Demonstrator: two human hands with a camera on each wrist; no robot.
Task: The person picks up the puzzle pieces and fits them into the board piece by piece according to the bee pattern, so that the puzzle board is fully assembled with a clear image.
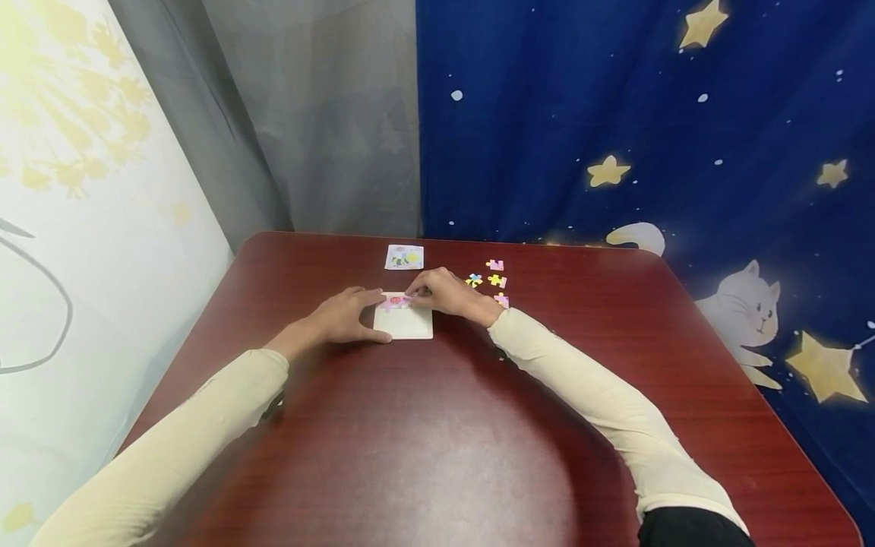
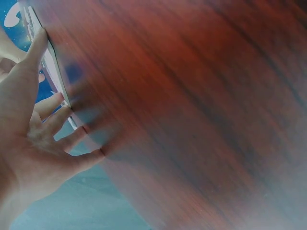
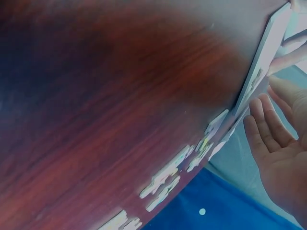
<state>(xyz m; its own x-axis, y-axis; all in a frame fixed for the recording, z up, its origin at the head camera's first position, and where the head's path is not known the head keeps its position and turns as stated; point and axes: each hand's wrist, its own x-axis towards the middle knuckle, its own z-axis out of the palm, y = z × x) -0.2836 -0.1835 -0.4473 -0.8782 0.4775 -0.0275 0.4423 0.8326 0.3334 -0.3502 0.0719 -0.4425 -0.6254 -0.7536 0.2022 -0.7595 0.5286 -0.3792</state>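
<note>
Board [image 1: 405,325] lies flat on dark red surface [image 1: 369,448], far half, around middle. Pink pieces [image 1: 395,301] along its far edge; near part bare, white. Left hand [image 1: 342,314] spread, fingers extended, thumb and fingertips against board's left side. Right hand [image 1: 446,292] bent over far right corner, fingertips at pink pieces; cannot tell whether it pinches one. Loose pieces [image 1: 497,281] right of board, beyond right wrist. Bee card [image 1: 404,257] beyond board. Blue curtain [image 1: 519,137] behind surface, far right.
</note>
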